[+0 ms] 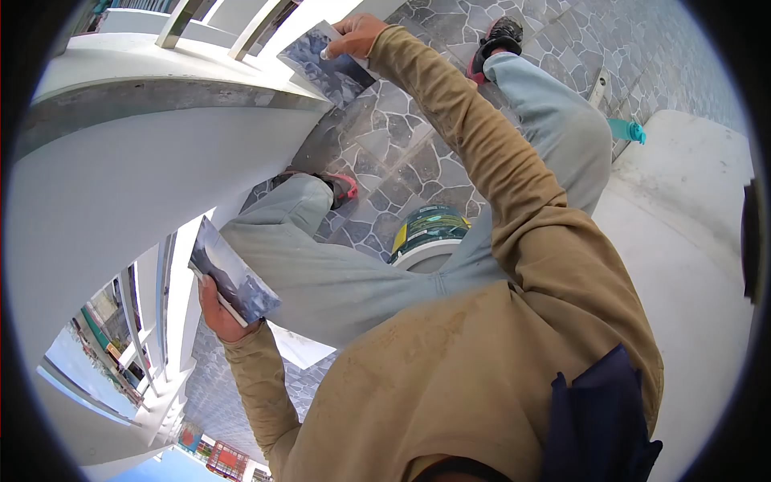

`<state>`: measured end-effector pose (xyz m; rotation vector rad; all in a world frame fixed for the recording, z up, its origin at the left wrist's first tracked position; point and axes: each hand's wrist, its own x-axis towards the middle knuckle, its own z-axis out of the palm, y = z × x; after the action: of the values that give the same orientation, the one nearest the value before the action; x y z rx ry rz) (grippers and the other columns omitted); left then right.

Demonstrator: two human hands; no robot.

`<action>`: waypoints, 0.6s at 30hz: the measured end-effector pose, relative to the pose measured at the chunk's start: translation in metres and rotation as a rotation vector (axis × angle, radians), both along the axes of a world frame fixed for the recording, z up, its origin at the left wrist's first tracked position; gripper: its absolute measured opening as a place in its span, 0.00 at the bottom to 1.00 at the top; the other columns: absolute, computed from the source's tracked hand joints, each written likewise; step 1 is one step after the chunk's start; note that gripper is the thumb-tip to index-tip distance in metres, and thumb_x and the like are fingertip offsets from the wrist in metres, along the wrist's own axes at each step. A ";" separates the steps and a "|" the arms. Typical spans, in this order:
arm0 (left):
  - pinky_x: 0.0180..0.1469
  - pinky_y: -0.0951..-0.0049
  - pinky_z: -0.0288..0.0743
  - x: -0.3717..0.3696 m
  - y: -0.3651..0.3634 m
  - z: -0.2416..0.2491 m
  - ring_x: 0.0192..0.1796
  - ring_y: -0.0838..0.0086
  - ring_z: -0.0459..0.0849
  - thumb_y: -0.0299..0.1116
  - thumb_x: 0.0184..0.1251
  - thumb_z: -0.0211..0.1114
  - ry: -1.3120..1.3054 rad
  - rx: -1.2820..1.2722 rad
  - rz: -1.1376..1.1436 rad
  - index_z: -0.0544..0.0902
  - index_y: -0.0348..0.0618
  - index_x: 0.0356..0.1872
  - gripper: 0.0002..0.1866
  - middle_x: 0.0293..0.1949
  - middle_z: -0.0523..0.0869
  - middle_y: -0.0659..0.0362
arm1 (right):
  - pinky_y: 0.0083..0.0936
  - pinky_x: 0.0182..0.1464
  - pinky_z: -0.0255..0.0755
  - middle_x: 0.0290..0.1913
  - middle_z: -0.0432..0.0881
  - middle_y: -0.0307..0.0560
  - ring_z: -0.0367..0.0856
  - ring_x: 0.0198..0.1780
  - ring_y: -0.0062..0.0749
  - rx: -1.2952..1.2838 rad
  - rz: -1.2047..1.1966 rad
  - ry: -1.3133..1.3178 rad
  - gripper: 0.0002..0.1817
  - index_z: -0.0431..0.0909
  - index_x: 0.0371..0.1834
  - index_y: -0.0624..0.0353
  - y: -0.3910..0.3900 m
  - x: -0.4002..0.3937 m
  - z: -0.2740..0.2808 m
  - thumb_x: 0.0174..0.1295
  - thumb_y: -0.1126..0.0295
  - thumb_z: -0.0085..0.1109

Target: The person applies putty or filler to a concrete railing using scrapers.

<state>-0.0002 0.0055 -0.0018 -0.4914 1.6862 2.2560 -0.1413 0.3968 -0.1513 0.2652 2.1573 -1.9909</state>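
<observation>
My left hand (222, 312) grips the lower edge of a flat rectangular plate (233, 269). The plate's face is smeared or mottled grey-blue, with a pale strip along its edge, and it is held beside my left thigh. Farther forward, my right hand (359, 38) is closed on a second thin plate (328, 66) of similar mottled grey. That plate is tilted right by the end of the curved white ledge (185, 92), and a whitish patch shows at one fingertip. A bucket (431, 233) with a dark green and yellow label stands between my legs, partly hidden by my thigh.
A curved white wall (161, 169) with railing posts (178, 24) runs along the left. Grey stone-patterned paving (393, 153) lies underfoot. At right are a teal bottle (626, 130), a metal bar (598, 87) and a large white surface (683, 209). Dark blue cloth (594, 418) hangs by my chest.
</observation>
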 end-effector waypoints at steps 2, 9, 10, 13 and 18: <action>0.50 0.72 0.74 0.003 0.006 0.008 0.47 0.69 0.80 0.34 0.68 0.50 0.017 0.021 -0.026 0.69 0.33 0.56 0.20 0.47 0.78 0.51 | 0.30 0.38 0.74 0.33 0.83 0.49 0.81 0.35 0.32 0.135 -0.025 0.026 0.17 0.81 0.40 0.66 0.026 0.014 0.064 0.50 0.64 0.64; 0.48 0.77 0.75 0.011 0.001 0.013 0.44 0.74 0.81 0.32 0.67 0.52 0.009 0.115 -0.087 0.71 0.29 0.53 0.18 0.44 0.81 0.54 | 0.32 0.43 0.71 0.36 0.81 0.44 0.79 0.38 0.35 0.566 0.618 0.873 0.19 0.80 0.41 0.57 -0.076 0.142 0.216 0.43 0.86 0.57; 0.47 0.78 0.75 0.012 0.005 0.017 0.43 0.74 0.81 0.33 0.68 0.52 -0.010 0.138 -0.141 0.71 0.29 0.52 0.18 0.43 0.81 0.54 | 0.32 0.43 0.71 0.36 0.81 0.44 0.79 0.38 0.35 0.577 0.644 0.891 0.19 0.80 0.41 0.57 -0.084 0.150 0.221 0.43 0.86 0.57; 0.46 0.79 0.75 0.019 0.015 0.028 0.43 0.75 0.81 0.34 0.69 0.51 -0.018 0.161 -0.304 0.71 0.29 0.52 0.18 0.42 0.81 0.55 | 0.31 0.42 0.69 0.36 0.81 0.40 0.76 0.39 0.36 0.739 0.542 1.028 0.23 0.80 0.40 0.55 -0.101 0.163 0.219 0.37 0.86 0.57; 0.43 0.82 0.71 0.027 0.037 0.042 0.38 0.82 0.77 0.36 0.71 0.47 0.173 -0.052 -0.493 0.71 0.32 0.52 0.17 0.40 0.80 0.60 | 0.28 0.40 0.66 0.37 0.82 0.37 0.75 0.40 0.32 0.876 0.502 1.035 0.22 0.81 0.39 0.55 -0.109 0.162 0.207 0.35 0.83 0.60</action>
<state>0.0273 0.0421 0.0405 0.1111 1.7158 1.9382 0.0209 0.2874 0.0556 -1.3252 3.0809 -0.8105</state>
